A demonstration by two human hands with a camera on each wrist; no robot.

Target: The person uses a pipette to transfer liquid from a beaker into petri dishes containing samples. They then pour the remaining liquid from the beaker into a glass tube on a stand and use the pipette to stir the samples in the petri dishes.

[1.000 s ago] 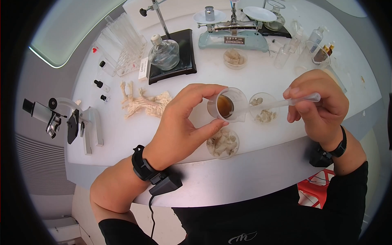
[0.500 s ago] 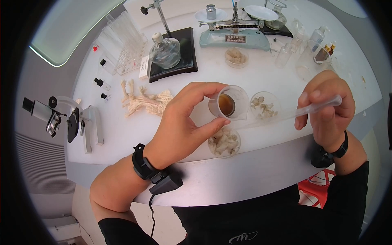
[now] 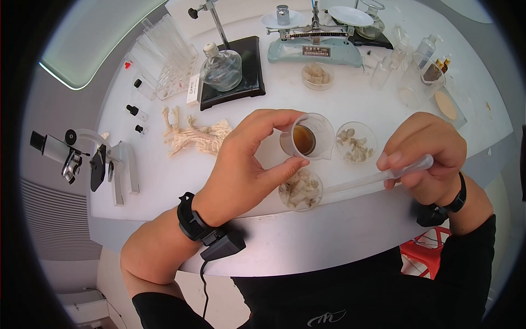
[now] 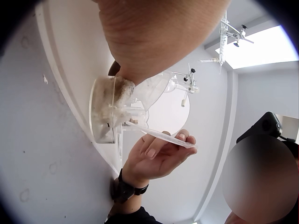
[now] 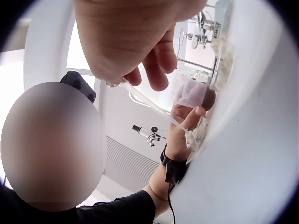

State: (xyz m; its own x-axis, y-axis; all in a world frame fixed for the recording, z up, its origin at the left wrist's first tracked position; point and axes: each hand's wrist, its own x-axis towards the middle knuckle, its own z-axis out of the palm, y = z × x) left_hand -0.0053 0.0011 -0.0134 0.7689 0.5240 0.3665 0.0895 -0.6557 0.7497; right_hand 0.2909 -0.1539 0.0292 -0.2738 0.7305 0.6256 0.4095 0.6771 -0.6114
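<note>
My left hand grips a small clear plastic beaker, tilted so its mouth faces up and right, with brown liquid at its bottom. Between thumb and fingers of my right hand is a translucent plastic dropper. Its narrow end points left to the edge of the nearer petri dish, which holds off-white fluffy clumps. In the right wrist view the tip of the dropper overlaps those clumps. Another petri dish with smaller grey-white bits lies just right of the beaker.
Frayed cotton rope lies left of my left hand. Behind stand a spirit lamp on a black stand base, a balance, and a third dish of pale pieces. Test tubes and a microscope are at left, bottles at back right.
The dropper's tip has left the beaker. My right hand first drew back to the right, then came left and lower, bringing the tip to the nearer dish. The left hand has stayed almost still.
</note>
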